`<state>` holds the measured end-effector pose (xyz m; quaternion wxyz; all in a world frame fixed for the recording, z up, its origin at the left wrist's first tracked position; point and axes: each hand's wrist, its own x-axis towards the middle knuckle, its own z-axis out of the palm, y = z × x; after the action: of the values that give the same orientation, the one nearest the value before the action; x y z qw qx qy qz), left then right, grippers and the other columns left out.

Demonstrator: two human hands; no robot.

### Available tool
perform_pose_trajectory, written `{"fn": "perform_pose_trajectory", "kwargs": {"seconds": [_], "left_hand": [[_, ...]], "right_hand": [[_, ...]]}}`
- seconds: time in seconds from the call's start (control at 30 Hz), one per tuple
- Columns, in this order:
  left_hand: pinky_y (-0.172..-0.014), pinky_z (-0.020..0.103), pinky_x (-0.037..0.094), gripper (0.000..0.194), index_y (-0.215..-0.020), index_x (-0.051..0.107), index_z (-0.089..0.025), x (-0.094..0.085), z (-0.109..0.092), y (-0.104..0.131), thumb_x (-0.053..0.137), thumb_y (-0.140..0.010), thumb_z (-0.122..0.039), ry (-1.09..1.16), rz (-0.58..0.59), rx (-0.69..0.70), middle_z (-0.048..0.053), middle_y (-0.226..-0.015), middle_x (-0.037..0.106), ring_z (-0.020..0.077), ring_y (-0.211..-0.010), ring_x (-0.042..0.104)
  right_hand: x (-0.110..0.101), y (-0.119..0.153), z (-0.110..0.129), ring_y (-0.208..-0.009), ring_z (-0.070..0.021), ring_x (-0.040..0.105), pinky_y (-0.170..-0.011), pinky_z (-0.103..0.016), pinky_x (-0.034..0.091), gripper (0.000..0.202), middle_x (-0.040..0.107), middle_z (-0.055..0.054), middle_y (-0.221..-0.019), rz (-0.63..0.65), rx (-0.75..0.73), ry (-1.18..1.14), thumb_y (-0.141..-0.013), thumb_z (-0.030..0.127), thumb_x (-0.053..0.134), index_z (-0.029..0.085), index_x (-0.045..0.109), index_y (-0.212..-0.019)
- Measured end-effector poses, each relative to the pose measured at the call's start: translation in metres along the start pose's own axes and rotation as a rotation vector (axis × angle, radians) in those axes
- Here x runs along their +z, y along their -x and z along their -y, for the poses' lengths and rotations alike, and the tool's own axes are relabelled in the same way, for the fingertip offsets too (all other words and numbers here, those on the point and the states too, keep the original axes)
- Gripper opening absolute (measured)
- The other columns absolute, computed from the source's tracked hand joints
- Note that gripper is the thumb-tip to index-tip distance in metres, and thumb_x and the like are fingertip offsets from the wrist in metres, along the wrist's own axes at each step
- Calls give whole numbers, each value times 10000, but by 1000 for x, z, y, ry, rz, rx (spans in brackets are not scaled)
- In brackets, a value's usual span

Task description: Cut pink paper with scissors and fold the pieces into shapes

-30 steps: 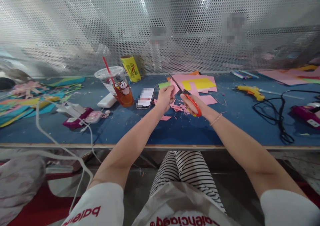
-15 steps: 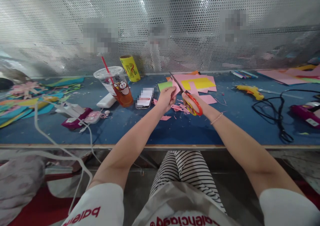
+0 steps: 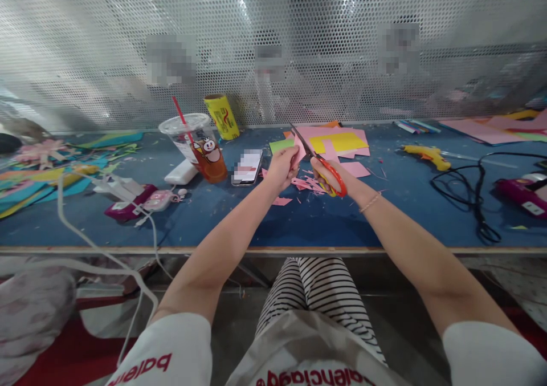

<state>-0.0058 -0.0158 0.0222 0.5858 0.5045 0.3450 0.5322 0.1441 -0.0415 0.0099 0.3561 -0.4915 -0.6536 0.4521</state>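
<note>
In the head view, the left hand (image 3: 285, 168) pinches a small piece of pink paper (image 3: 301, 148) between nearly closed fingers, seemingly to steady it for the blades. The right hand (image 3: 319, 172) is curled through the red-and-yellow handles of the dark-bladed scissors (image 3: 334, 176), which point away from the body alongside the paper, an angle that likely suits trimming its edge. Thin pink paper scraps (image 3: 304, 184) lie below on the blue tabletop (image 3: 316, 226), between the forearms.
</note>
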Motion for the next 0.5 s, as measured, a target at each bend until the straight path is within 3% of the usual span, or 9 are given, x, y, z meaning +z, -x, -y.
{"fn": "perform_pose_trajectory", "kwargs": {"seconds": [0.3, 0.5], "left_hand": [[-316, 154, 134, 329, -549, 344, -175, 2, -2, 2, 515, -801, -300, -13, -27, -6, -71, -352, 347, 15, -268, 271], [-312, 162, 126, 328, -535, 349, -177, 4, 0, 3, 516, -795, -287, -13, 5, -1, -73, -334, 332, 17, -255, 251]], "right_hand": [[4, 3, 4, -324, -85, 370, -336, -230, 330, 571, 354, 40, -383, -69, -112, 152, -744, 754, 320, 204, 377, -603], [3, 1, 3, -293, -76, 334, -288, -235, 307, 573, 349, 56, -423, -36, 23, -1, -698, 775, 380, 206, 404, -632]]}}
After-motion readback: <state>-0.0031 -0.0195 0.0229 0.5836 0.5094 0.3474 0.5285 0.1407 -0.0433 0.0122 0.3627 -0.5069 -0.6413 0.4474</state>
